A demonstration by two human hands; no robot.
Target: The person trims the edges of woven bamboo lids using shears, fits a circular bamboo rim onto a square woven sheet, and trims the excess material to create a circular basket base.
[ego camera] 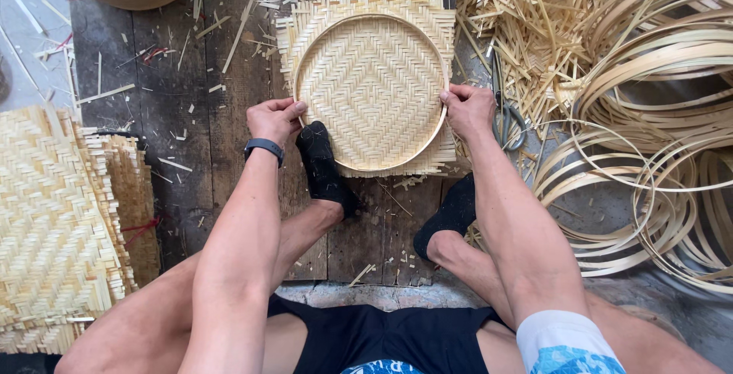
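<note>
Pressing: hoop down into mat, centre of boards.
Left hand: clamped on hoop's left rim.
Right hand: clamped on right rim.
Foot: pinning near edge.
Tip: keep pressure even both sides.

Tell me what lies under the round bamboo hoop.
Under the hoop lies a square woven bamboo mat, its frayed edges sticking out all round. The dark wooden boards beneath the mat are covered there.

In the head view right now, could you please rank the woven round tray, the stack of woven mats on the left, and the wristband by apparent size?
1. Stack of woven mats, though nearer the camera and cut off by the frame.
2. Woven round tray.
3. Wristband, clearly smallest.
</note>
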